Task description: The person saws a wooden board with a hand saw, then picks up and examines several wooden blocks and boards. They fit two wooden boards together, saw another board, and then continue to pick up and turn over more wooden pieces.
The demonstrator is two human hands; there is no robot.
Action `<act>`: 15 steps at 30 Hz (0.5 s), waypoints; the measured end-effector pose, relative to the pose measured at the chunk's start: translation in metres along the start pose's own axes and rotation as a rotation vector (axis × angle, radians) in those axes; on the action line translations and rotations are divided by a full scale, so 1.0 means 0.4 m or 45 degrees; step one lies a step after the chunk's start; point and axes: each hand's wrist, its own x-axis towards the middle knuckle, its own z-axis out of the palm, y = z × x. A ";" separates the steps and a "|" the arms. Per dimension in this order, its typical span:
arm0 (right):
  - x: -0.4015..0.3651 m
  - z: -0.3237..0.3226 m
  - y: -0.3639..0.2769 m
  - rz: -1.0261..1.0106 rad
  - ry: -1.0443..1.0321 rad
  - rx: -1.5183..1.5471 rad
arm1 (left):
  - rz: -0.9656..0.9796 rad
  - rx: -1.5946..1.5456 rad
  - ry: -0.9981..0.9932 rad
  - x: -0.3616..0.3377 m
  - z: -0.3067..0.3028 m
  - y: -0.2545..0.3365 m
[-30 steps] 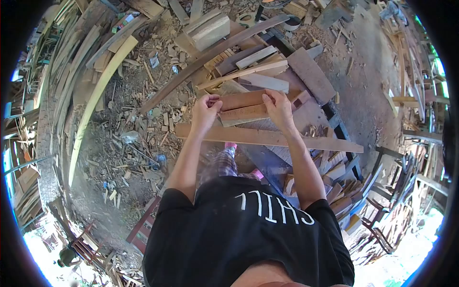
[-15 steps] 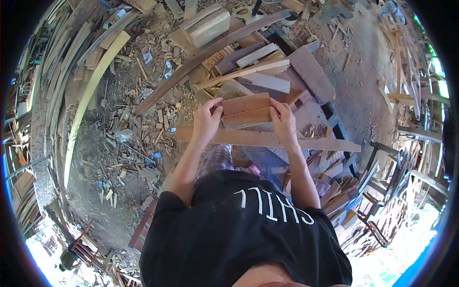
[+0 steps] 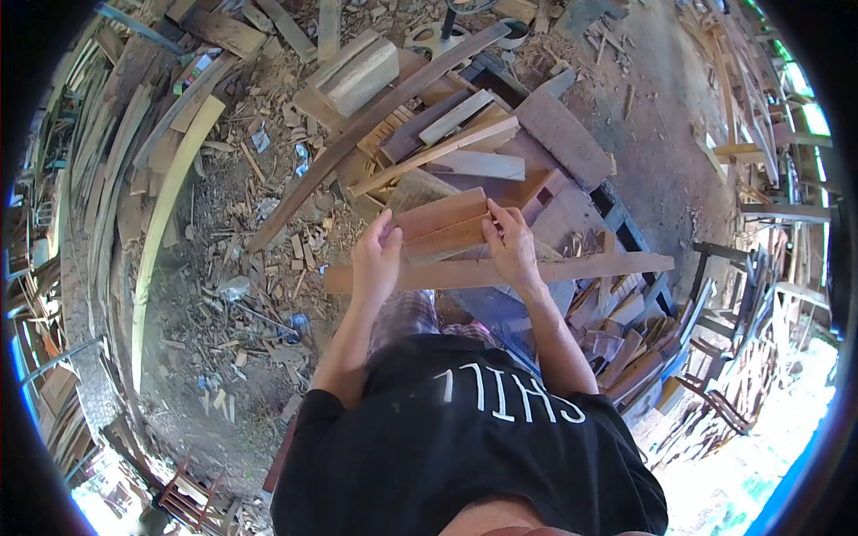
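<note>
Two short reddish-brown boards (image 3: 442,222) lie side by side, a narrow gap between them, held up in front of my body. My left hand (image 3: 376,255) grips their left end, thumb and fingers pinched at the edge. At the right end my right hand (image 3: 512,246) pinches them between thumb and fingers. Just below the boards a long brown plank (image 3: 590,267) lies crosswise, passing under both wrists. Behind them are loose wood pieces, among them a pale board (image 3: 478,164) and a long light strip (image 3: 433,155).
A long curved dark beam (image 3: 380,122) crosses behind the work. A thick block (image 3: 354,73) stands at the back. Wood chips litter the ground (image 3: 241,188) on the left. Stacked scraps (image 3: 626,344) lie at the right, and long boards (image 3: 170,210) at the left.
Both hands and the two boards have shifted slightly left and down in view, and the boards tilt more, right end higher. The surroundings have also shifted as the camera turned.
</note>
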 end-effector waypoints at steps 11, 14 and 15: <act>0.006 -0.018 -0.013 -0.033 -0.089 -0.082 | 0.010 -0.008 -0.078 -0.008 -0.004 0.027; 0.007 -0.018 -0.015 -0.043 -0.097 -0.092 | -0.009 -0.048 -0.090 -0.004 -0.006 0.022; 0.006 -0.016 -0.016 -0.068 -0.083 -0.120 | 0.004 -0.040 -0.111 -0.003 -0.007 0.020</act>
